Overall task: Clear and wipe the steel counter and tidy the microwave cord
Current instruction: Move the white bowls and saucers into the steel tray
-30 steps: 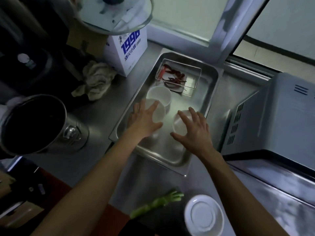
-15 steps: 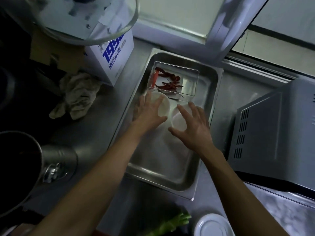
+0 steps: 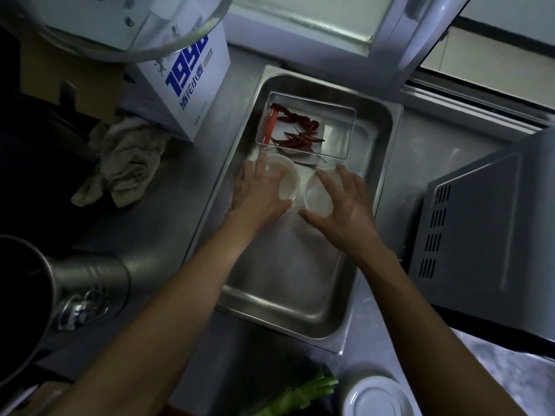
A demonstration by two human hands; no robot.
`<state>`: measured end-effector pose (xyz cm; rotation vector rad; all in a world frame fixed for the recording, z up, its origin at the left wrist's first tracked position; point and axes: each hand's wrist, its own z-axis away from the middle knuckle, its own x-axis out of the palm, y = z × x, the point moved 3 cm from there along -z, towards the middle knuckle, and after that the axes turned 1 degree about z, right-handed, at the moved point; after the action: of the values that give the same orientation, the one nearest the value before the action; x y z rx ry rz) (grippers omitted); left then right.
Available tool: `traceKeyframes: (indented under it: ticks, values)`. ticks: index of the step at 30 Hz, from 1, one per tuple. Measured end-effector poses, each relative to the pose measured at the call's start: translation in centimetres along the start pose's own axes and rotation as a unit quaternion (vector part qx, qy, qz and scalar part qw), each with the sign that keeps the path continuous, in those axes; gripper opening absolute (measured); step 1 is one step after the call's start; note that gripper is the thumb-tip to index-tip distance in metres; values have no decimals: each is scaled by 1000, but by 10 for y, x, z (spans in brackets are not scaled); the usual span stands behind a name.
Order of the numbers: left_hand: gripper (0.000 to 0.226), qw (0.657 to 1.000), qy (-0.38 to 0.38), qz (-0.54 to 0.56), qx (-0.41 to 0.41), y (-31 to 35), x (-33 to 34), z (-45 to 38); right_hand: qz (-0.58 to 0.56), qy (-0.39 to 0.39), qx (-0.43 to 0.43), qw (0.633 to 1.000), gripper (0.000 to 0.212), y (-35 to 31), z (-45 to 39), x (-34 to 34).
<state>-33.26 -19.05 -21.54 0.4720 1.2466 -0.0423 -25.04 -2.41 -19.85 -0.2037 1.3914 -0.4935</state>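
Note:
A steel tray point(image 3: 300, 325) lies on the steel counter point(image 3: 168, 229). Two white bowls stand side by side in its far half. My left hand point(image 3: 258, 190) lies over the left bowl point(image 3: 289, 181), thumb hooked at its near rim. My right hand point(image 3: 345, 205) arches over the right bowl point(image 3: 315, 196), fingers spread round it. Just beyond them sits a clear box point(image 3: 339, 130) holding dried red chilies point(image 3: 297, 130). The microwave point(image 3: 480, 229) stands at the right; its cord is hidden.
A crumpled cloth point(image 3: 126, 157) lies left of the tray, beside a white carton point(image 3: 186, 85) with blue print. A steel pot point(image 3: 60, 295) stands near left. A white plate point(image 3: 375, 397) and green stalks point(image 3: 300, 394) sit at the front edge.
Both hands have slid their bowls farther into the tray, up against the clear box. A third bowl seen earlier beyond my left hand no longer shows apart.

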Motion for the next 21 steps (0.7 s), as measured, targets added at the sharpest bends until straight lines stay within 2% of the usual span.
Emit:
traceKeyframes:
  ticks: [7,11,14,17,21]
  values:
    - [71,999,-44,-6,-11,2,-6,-5,-6,-1,-6,1000,87,-11,-7,4]
    - [88,998,-69,4,4,-8,-4,1,5,2,-6,1000,89,-14,-12,4]
    - [96,999,-43,3,3,-20,-4,16,10,9,-18,1000,88,-19,-16,1]
    - [80,1000,26,-7,-13,-33,-16,32,24,16,-39,999,89,-30,-21,4]
    - [55,997,73,28,-22,-46,-34,45,49,25,-81,995,89,-54,-33,18]
